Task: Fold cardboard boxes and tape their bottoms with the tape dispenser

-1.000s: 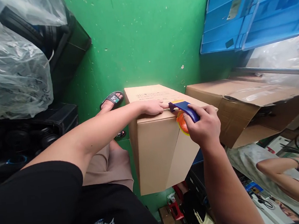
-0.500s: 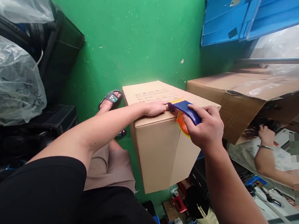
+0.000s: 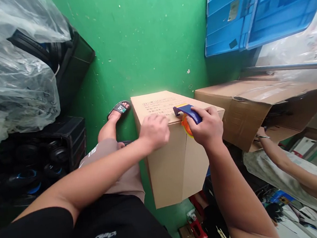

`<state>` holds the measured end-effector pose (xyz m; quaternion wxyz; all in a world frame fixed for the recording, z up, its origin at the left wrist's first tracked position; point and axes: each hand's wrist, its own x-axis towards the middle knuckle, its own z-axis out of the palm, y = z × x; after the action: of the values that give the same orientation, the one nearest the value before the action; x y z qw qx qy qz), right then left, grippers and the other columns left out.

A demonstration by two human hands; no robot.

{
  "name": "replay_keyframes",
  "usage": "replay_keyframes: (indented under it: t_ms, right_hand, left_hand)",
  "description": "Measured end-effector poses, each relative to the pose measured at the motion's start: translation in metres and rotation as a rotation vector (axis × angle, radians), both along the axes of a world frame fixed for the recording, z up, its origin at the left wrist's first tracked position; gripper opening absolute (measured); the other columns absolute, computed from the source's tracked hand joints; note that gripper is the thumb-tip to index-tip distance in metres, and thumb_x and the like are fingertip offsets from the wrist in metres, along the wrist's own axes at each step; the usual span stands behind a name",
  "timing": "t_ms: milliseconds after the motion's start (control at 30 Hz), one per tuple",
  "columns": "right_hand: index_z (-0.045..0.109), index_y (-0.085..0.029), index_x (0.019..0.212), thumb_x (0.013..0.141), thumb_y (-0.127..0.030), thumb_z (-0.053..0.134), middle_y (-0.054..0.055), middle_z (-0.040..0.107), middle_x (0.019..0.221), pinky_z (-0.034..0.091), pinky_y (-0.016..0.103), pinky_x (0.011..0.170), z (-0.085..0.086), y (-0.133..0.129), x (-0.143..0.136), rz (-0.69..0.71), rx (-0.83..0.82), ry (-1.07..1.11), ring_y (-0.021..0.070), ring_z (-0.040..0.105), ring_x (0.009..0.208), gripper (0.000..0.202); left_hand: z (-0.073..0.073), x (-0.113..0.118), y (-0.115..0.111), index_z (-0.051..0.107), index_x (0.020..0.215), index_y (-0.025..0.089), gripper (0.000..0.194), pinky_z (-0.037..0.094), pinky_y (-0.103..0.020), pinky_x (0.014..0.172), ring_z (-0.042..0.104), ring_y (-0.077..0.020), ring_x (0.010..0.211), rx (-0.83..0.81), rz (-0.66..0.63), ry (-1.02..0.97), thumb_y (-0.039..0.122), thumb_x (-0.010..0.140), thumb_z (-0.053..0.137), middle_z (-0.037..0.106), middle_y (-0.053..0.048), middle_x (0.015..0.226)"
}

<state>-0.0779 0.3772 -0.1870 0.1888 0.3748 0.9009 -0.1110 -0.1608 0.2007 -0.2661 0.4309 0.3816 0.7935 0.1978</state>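
A closed cardboard box [image 3: 165, 167] with printed lines on one face stands on the green floor in front of me. My right hand [image 3: 208, 125] grips a blue tape dispenser [image 3: 193, 113] with an orange and yellow roll, held at the box's upper edge. My left hand [image 3: 155, 130] hovers over the near edge of the box, left of the dispenser. Its fingers are curled together, and whether anything is between them cannot be made out.
An open cardboard box [image 3: 239, 118] stands to the right, with another person's hand [image 3: 261, 133] at its opening. Blue crates [image 3: 224, 22] are at the upper right. Black crates [image 3: 77, 136] and clear plastic bags [image 3: 26, 83] fill the left.
My left hand has lifted off the box and drawn back toward me, its fingers now curled. My right hand and the dispenser have shifted slightly left. The other person's hand has moved to the open box.
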Motion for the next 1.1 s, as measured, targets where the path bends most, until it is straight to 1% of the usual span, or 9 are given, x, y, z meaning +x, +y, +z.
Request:
replay_keyframes:
  t_ms: [100, 200, 333, 467, 600, 733, 800, 933, 1100]
  right_hand:
    - [0.081, -0.024, 0.121, 0.088, -0.05, 0.06, 0.011, 0.066, 0.11, 0.06, 0.05, 0.09, -0.003, 0.001, -0.001, -0.008, -0.002, 0.011, 0.0288, 0.068, 0.096, 0.047]
    - [0.081, -0.023, 0.121, 0.087, -0.048, 0.06, 0.012, 0.066, 0.111, 0.06, 0.05, 0.092, -0.002, -0.001, 0.005, 0.002, -0.008, 0.046, 0.0293, 0.068, 0.098, 0.047]
    - [0.079, -0.023, 0.127, 0.09, -0.05, 0.061, 0.013, 0.065, 0.116, 0.06, 0.05, 0.094, 0.004, -0.012, 0.034, 0.002, 0.027, 0.132, 0.0305, 0.068, 0.102, 0.05]
    - [0.074, -0.023, 0.136, 0.093, -0.05, 0.058, 0.015, 0.063, 0.122, 0.061, 0.049, 0.091, 0.001, -0.023, 0.06, -0.031, 0.06, 0.201, 0.0318, 0.067, 0.107, 0.053]
    - [0.074, -0.024, 0.135, 0.093, -0.048, 0.059, 0.015, 0.061, 0.126, 0.061, 0.05, 0.092, -0.011, -0.024, 0.057, -0.028, 0.041, 0.196, 0.0321, 0.067, 0.107, 0.051]
    - [0.075, -0.024, 0.132, 0.093, -0.047, 0.059, 0.015, 0.062, 0.123, 0.061, 0.051, 0.093, -0.012, -0.021, 0.05, -0.065, 0.029, 0.252, 0.0312, 0.067, 0.106, 0.048]
    - [0.076, -0.024, 0.131, 0.092, -0.046, 0.059, 0.015, 0.063, 0.121, 0.061, 0.051, 0.093, -0.009, -0.021, 0.051, -0.082, 0.021, 0.28, 0.0311, 0.067, 0.107, 0.047]
    - [0.077, -0.025, 0.13, 0.09, -0.047, 0.062, 0.014, 0.063, 0.118, 0.062, 0.051, 0.091, -0.005, -0.018, 0.055, -0.077, 0.013, 0.274, 0.031, 0.067, 0.107, 0.048]
    - [0.078, -0.023, 0.13, 0.092, -0.05, 0.066, 0.012, 0.063, 0.113, 0.063, 0.049, 0.093, -0.004, -0.01, 0.065, 0.001, 0.051, 0.318, 0.0283, 0.069, 0.102, 0.048]
  left_hand:
    - [0.014, 0.033, -0.003, 0.058, 0.158, 0.015, 0.063, 0.046, -0.055, 0.112, 0.06, -0.0387, 0.137, 0.048, -0.021, 0.04, 0.05, 0.109, 0.043, 0.066, -0.021, 0.153]
    - [0.005, 0.043, 0.003, 0.047, 0.166, 0.011, 0.072, 0.049, -0.056, 0.102, 0.062, -0.0418, 0.133, 0.009, -0.046, 0.063, 0.054, 0.11, 0.037, 0.066, -0.025, 0.151]
    - [-0.005, 0.039, 0.006, 0.046, 0.167, 0.013, 0.071, 0.049, -0.055, 0.099, 0.062, -0.042, 0.132, -0.008, -0.078, 0.104, 0.055, 0.11, 0.036, 0.067, -0.024, 0.147]
    - [-0.004, 0.039, 0.005, 0.048, 0.164, 0.015, 0.069, 0.047, -0.054, 0.104, 0.061, -0.0415, 0.134, -0.028, -0.077, 0.151, 0.057, 0.11, 0.039, 0.067, -0.023, 0.147]
    - [0.002, 0.037, 0.008, 0.055, 0.157, 0.018, 0.064, 0.045, -0.055, 0.112, 0.059, -0.0402, 0.137, -0.063, -0.053, 0.151, 0.059, 0.108, 0.047, 0.066, -0.021, 0.15]
    - [0.002, 0.015, 0.017, 0.063, 0.148, 0.026, 0.064, 0.049, -0.049, 0.113, 0.06, -0.0364, 0.137, -0.139, -0.074, 0.04, 0.068, 0.101, 0.056, 0.069, -0.014, 0.148]
    - [-0.006, -0.001, 0.023, 0.056, 0.158, 0.03, 0.08, 0.051, -0.048, 0.111, 0.059, -0.037, 0.138, -0.154, -0.111, -0.043, 0.076, 0.093, 0.063, 0.067, -0.013, 0.152]
    - [-0.037, -0.027, 0.039, 0.025, 0.177, 0.035, 0.124, 0.047, -0.05, 0.119, 0.05, -0.0391, 0.151, -0.092, -0.233, -0.262, 0.08, 0.074, 0.078, 0.05, -0.013, 0.171]
    - [-0.065, -0.031, 0.05, 0.026, 0.177, 0.037, 0.121, 0.042, -0.047, 0.125, 0.045, -0.035, 0.157, 0.084, -0.335, -0.498, 0.065, 0.072, 0.081, 0.042, -0.007, 0.178]
